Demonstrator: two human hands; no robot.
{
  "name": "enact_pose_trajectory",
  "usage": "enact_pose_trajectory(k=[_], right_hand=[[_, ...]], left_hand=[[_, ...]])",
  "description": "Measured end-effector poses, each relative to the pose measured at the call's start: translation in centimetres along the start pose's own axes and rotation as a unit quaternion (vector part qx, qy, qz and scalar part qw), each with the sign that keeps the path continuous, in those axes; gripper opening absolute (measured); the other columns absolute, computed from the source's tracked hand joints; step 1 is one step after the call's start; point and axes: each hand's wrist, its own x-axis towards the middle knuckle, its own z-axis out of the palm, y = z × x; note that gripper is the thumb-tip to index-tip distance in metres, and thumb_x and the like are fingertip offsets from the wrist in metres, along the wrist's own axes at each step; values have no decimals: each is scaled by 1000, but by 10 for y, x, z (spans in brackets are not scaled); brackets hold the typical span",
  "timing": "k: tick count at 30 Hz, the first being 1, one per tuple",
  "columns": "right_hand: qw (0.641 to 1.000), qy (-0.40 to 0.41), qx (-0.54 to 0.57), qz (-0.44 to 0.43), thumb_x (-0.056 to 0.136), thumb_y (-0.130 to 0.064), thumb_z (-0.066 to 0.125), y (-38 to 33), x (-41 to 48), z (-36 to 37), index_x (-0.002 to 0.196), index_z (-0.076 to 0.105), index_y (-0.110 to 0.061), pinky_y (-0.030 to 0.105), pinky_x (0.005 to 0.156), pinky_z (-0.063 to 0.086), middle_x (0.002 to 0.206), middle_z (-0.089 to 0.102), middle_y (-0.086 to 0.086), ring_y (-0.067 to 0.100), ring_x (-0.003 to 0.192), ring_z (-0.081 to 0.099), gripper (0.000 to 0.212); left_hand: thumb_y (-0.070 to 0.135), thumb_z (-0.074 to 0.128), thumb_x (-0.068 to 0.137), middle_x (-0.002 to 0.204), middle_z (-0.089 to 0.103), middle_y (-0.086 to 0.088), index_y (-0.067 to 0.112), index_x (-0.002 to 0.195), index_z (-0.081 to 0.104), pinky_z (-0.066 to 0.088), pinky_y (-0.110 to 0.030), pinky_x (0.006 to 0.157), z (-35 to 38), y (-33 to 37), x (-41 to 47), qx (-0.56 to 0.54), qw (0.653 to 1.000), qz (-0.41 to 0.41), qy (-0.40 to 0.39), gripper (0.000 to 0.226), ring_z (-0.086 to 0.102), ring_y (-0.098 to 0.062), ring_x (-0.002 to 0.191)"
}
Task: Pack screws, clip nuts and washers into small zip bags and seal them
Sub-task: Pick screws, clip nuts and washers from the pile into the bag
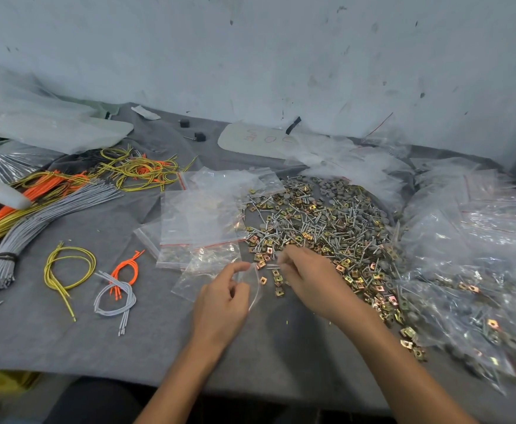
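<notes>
My left hand (224,296) pinches the mouth of a small clear zip bag (207,275) that lies on the grey cloth in front of me. My right hand (304,278) is right beside the bag's mouth, fingers curled and pinching a few screws at the near edge of the hardware pile (321,228). That pile mixes silver screws, gold clip nuts and grey washers. A stack of empty zip bags (201,215) with red seal strips lies just beyond my left hand.
Filled bags (477,270) heap up at the right. Bundles of grey, orange and yellow wires (36,209) cover the left, with small loops (115,289) nearer me. A stained wall stands behind; the table's front edge (97,376) is close.
</notes>
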Motion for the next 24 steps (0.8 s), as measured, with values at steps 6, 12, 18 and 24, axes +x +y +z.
enact_pose_trajectory(k=[6, 12, 18, 24], right_hand=[[995, 27, 43, -83, 99, -10, 58, -23, -23, 13, 110, 71, -13, 34, 90, 46, 109, 65, 0, 19, 102, 60, 17], [992, 46, 31, -117, 95, -14, 60, -32, -22, 32, 103, 57, -19, 43, 81, 47, 101, 66, -4, 22, 94, 58, 10], [992, 34, 15, -119, 97, -25, 54, -33, -22, 41, 103, 44, -29, 42, 64, 42, 92, 69, -1, 32, 86, 62, 12], [993, 57, -13, -105, 95, -27, 56, -31, -19, 46, 102, 47, -28, 42, 65, 44, 90, 69, -1, 31, 86, 63, 12]], left_hand=[[35, 40, 76, 51, 53, 5, 40, 114, 63, 48, -44, 57, -1, 1, -1, -2, 1000, 4, -4, 45, 48, -11, 48], [36, 41, 78, 52, 55, 13, 41, 112, 62, 47, -37, 57, -3, 0, 0, 11, 1000, 12, -7, 40, 51, -7, 51], [45, 38, 77, 56, 59, 15, 46, 111, 59, 45, -34, 55, -3, 0, -1, 6, 1000, 20, -7, 40, 53, -5, 54], [41, 40, 78, 55, 59, 14, 46, 109, 60, 44, -33, 53, -3, 1, -2, 3, 1000, 31, -2, 36, 54, -5, 53]])
